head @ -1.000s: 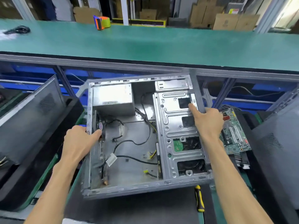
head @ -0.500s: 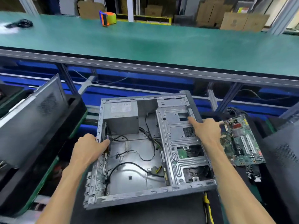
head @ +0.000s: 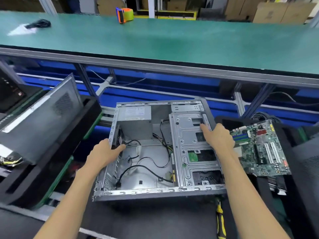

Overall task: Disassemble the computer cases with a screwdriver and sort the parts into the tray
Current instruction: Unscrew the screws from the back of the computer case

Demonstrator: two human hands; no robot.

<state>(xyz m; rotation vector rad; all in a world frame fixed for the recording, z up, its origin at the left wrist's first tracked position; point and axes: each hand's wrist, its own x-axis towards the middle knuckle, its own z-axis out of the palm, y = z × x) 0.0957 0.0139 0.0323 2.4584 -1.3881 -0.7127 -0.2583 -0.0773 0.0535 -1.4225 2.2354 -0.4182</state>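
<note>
- The left hand (head: 105,155) and right hand (head: 218,136) each grip a side of the open computer case (head: 155,169), mid-frame.
- Step: placing it. Next, I think, pick up the screwdriver (head: 221,221), lower right.

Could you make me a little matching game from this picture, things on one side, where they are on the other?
Things:
1. tape dispenser
2. motherboard
3. screwdriver
4. power supply

Places:
A. inside the open case, far left corner
B. on the green bench
C. right of the case
D. by the case's near right corner

Pairs: 1-B, 2-C, 3-D, 4-A
</note>
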